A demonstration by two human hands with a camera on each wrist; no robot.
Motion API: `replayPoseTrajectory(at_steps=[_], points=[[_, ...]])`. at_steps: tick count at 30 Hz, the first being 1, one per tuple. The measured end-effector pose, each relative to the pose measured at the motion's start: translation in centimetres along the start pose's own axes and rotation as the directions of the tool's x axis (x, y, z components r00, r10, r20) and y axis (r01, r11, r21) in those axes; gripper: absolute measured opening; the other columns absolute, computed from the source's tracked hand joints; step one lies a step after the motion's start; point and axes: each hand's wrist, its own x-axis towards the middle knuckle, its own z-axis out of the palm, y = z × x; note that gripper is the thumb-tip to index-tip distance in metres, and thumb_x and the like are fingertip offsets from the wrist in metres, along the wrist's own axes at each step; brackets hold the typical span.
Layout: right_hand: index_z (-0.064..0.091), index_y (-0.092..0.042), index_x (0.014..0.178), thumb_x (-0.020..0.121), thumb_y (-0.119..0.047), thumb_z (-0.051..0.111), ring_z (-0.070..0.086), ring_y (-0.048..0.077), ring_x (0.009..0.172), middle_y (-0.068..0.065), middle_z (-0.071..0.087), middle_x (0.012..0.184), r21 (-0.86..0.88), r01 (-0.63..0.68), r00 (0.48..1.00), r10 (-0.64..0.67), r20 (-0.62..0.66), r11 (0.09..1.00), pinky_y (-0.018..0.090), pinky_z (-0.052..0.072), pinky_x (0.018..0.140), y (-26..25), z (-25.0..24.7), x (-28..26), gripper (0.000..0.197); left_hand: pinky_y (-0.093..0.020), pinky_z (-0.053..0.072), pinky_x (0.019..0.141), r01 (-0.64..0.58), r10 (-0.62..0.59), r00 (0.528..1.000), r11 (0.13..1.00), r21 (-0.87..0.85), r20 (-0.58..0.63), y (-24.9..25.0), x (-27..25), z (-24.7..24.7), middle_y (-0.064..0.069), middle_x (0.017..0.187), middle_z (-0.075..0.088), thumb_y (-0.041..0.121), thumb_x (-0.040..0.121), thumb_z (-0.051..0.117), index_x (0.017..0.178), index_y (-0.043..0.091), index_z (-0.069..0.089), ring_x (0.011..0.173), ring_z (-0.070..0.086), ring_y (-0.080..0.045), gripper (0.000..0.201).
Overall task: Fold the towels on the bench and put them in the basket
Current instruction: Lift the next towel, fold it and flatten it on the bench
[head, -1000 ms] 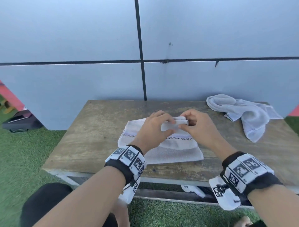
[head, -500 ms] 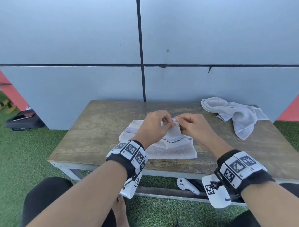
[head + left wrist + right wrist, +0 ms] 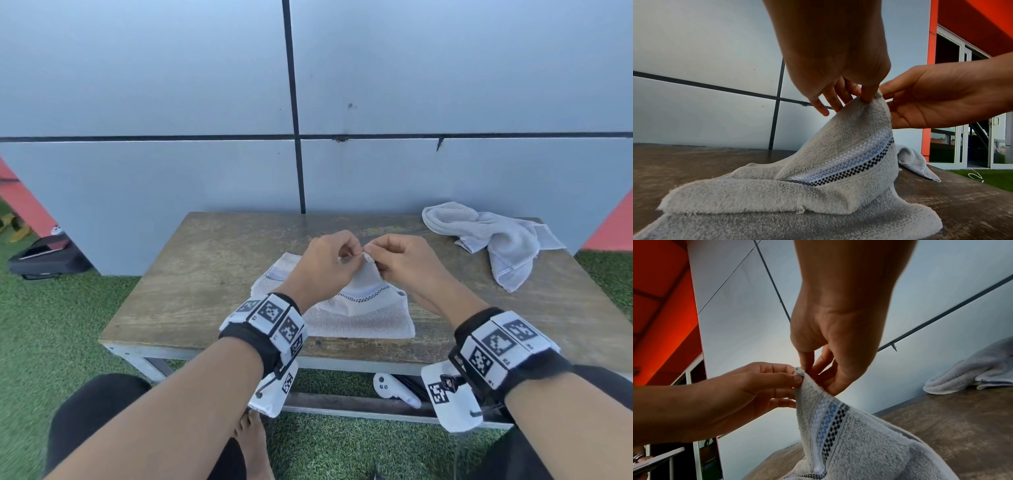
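A pale grey-blue panelled wall (image 3: 445,85) with dark seams fills the background, and green artificial turf (image 3: 51,325) spreads around the furniture. Against the wall stands the weathered brown wooden tabletop (image 3: 205,274) on a light metal frame.

On the middle of the tabletop lies the partly folded pale grey terry towel with a white, blue and black checked band (image 3: 363,315). Its lower layers lie flat on the wood, while one corner rises into a peak above them. A second pale grey towel, crumpled and unfolded (image 3: 496,246), sits at the far right corner of the tabletop, well apart from the first.

The left hand (image 3: 325,270) and right hand (image 3: 407,263) meet above the banded towel, at the tip of the raised corner. In the left wrist view the left hand's thumb and fingers (image 3: 868,95) pinch that tip, the remaining ones spread loosely. In the right wrist view the right hand's thumb and forefinger pinch the same tip from the other side, so both hands hold the towel's corner, touching each other there.

A black flat case (image 3: 44,260) lies on the turf at the far left by the wall. A small white handheld controller (image 3: 394,390) rests under the tabletop on the frame's lower rail. Both wrists carry black bands with black-and-white square markers.
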Motion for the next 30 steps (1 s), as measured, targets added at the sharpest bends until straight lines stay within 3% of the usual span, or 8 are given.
replayPoseTrajectory(at_steps=[3, 7, 11, 14, 17, 21, 25, 30], points=[[0.071, -0.003, 0.092, 0.089, -0.015, 0.073, 0.058, 0.027, 0.08, 0.016, 0.067, 0.084, 0.096, -0.062, 0.998, 0.06, 0.023, 0.993, 0.041, 0.049, 0.08, 0.1, -0.2, 0.2, 0.013, -0.051, 0.056, 0.077, 0.011, -0.01, 0.999, 1.0, -0.02, 0.037, 0.3, 0.0, -0.2, 0.0, 0.081, 0.07, 0.017, 0.087, 0.063, 0.081, 0.02, 0.062, 0.081, 0.068, -0.027, 0.007], [0.071, -0.002, 0.096, 0.086, -0.019, 0.077, 0.062, 0.029, 0.084, 0.026, 0.069, 0.095, 0.086, -0.135, 0.989, 0.129, 0.077, 0.987, 0.043, 0.052, 0.088, 0.0, -0.6, 0.3, 0.02, -0.046, 0.055, 0.081, 0.014, -0.013, 0.998, 1.0, -0.015, 0.064, 0.4, -0.1, -0.2, 0.008, 0.08, 0.067, 0.013, 0.09, 0.064, 0.078, 0.02, 0.059, 0.085, 0.068, -0.015, 0.015], [0.071, -0.001, 0.095, 0.087, -0.01, 0.074, 0.065, 0.03, 0.086, 0.024, 0.071, 0.095, 0.077, -0.139, 0.987, 0.132, 0.095, 0.987, 0.048, 0.051, 0.096, -0.1, -0.5, 0.5, 0.012, -0.049, 0.053, 0.082, 0.021, -0.019, 0.998, 0.999, -0.039, 0.062, 0.1, -0.4, 0.0, -0.001, 0.081, 0.069, 0.015, 0.091, 0.064, 0.082, 0.015, 0.059, 0.084, 0.067, -0.021, 0.01], [0.072, -0.001, 0.094, 0.086, -0.002, 0.072, 0.067, 0.028, 0.084, 0.02, 0.071, 0.09, 0.016, -0.096, 0.994, 0.095, 0.054, 0.995, 0.051, 0.052, 0.094, 0.2, -0.3, 0.6, 0.008, -0.048, 0.053, 0.069, 0.034, -0.031, 0.999, 0.997, -0.072, 0.043, 0.2, -0.5, 0.1, -0.01, 0.079, 0.068, 0.017, 0.093, 0.062, 0.084, 0.014, 0.056, 0.072, 0.062, -0.03, 0.012], [0.075, -0.003, 0.094, 0.087, 0.0, 0.069, 0.067, 0.027, 0.081, 0.021, 0.073, 0.091, 0.003, -0.038, 0.999, 0.038, -0.01, 0.999, 0.05, 0.055, 0.087, 0.4, -0.2, 0.7, 0.009, -0.036, 0.042, 0.056, 0.052, -0.05, 0.998, 0.994, -0.092, 0.025, 0.1, -0.4, 0.0, -0.014, 0.076, 0.065, 0.02, 0.096, 0.06, 0.086, 0.013, 0.053, 0.059, 0.048, -0.02, 0.015], [0.074, -0.004, 0.102, 0.09, 0.001, 0.067, 0.068, 0.017, 0.076, 0.01, 0.072, 0.085, 0.029, 0.078, 0.996, -0.077, -0.054, 0.996, 0.026, 0.058, 0.076, 0.2, -0.6, 0.4, 0.015, -0.028, 0.041, 0.057, 0.095, -0.098, 0.995, 0.991, -0.095, -0.028, -0.2, -0.1, -0.4, -0.015, 0.077, 0.065, 0.018, 0.097, 0.06, 0.089, 0.009, 0.054, 0.061, 0.048, -0.012, 0.013], [0.067, -0.007, 0.102, 0.089, 0.003, 0.068, 0.068, 0.016, 0.076, 0.007, 0.069, 0.087, -0.006, 0.126, 0.989, -0.126, -0.073, 0.992, 0.033, 0.06, 0.079, 0.1, -1.0, 0.5, 0.017, -0.023, 0.045, 0.06, 0.095, -0.096, 0.995, 0.991, -0.094, -0.007, 0.3, 0.3, -0.7, -0.006, 0.075, 0.069, 0.019, 0.095, 0.065, 0.09, 0.015, 0.058, 0.063, 0.054, -0.013, 0.01], [0.06, -0.013, 0.096, 0.088, 0.001, 0.07, 0.063, 0.015, 0.073, 0.001, 0.068, 0.081, -0.085, 0.174, 0.982, -0.179, -0.062, 0.981, 0.04, 0.057, 0.077, -0.2, -0.8, 0.7, 0.019, -0.039, 0.051, 0.076, 0.08, -0.083, 0.996, 0.99, -0.119, -0.019, 0.7, 0.6, -0.4, -0.004, 0.075, 0.073, 0.018, 0.09, 0.07, 0.089, 0.017, 0.068, 0.079, 0.064, -0.03, 0.002]])
